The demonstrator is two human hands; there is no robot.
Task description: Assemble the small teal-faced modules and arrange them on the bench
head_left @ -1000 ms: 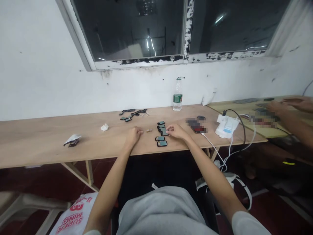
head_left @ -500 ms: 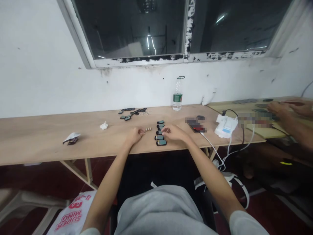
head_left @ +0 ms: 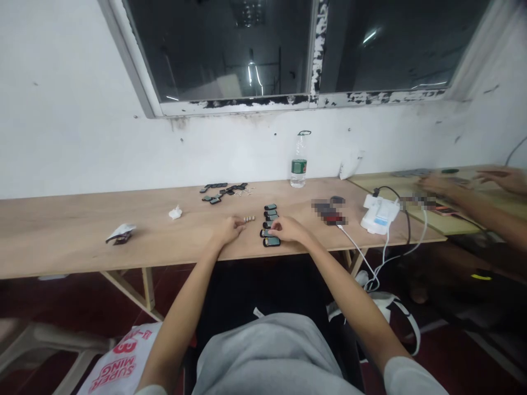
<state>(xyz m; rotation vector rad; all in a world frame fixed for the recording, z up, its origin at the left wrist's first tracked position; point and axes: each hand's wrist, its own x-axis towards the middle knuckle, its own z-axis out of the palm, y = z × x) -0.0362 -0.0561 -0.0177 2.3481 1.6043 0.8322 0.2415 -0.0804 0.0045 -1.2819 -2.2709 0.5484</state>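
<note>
Several small black-rimmed pieces with grey-green faces [head_left: 271,241] lie in a column on the wooden table. Over the lower part of that column, my right hand [head_left: 289,228] has its fingers bent together, tips down at one of the pieces. Whatever lies between those fingertips is too small to make out. To the left, my left hand [head_left: 230,229] rests on the table with its fingers drawn together. Its fingertips reach the end of a short row of small pale cylindrical bits [head_left: 249,219]; whether they pinch one is hidden.
More black pieces [head_left: 224,192] lie in a pile by the wall with tiny pale bits. A water bottle [head_left: 298,167], crumpled tissue [head_left: 175,212], opened packet [head_left: 122,233] and white power strip [head_left: 379,214] with cables stand around. A co-worker's hands [head_left: 436,185] are at far right.
My right hand has come slightly left and down along the column of pieces. My left fingers have straightened a little beside the pale bits. The co-worker's nearer hand has shifted left.
</note>
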